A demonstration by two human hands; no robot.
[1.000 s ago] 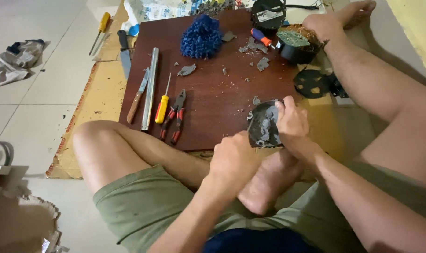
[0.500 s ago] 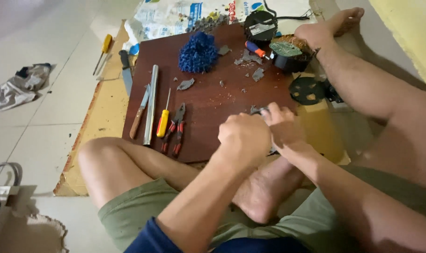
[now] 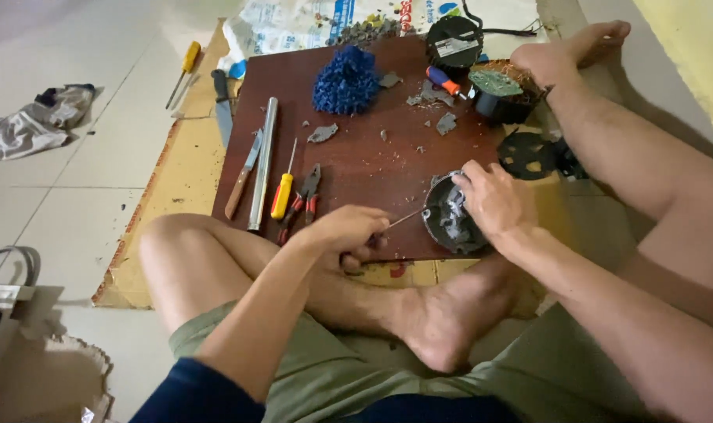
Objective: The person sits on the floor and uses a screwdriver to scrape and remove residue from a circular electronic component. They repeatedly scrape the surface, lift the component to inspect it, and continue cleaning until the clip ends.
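Two hands worked at the near edge of the board (image 3: pixel 372 180), which I took as my landmark. My right hand (image 3: pixel 494 202) had its grip closed on a round grey housing (image 3: pixel 449 219), tilted on edge at the board's near right corner. My left hand (image 3: pixel 349 233), just left of the housing, had its grip tight around a thin metal pick (image 3: pixel 403 218), whose tip touched the housing's rim. On the board's left part lay a knife (image 3: pixel 243 174), a metal rod (image 3: pixel 262 160), a yellow screwdriver (image 3: pixel 284 192) and red pliers (image 3: pixel 303 197), side by side. At its far edge sat a blue tangle (image 3: pixel 345 80); at its far right corner, a black motor (image 3: pixel 497 95). Grey scraps (image 3: pixel 323 133) were scattered over the middle.
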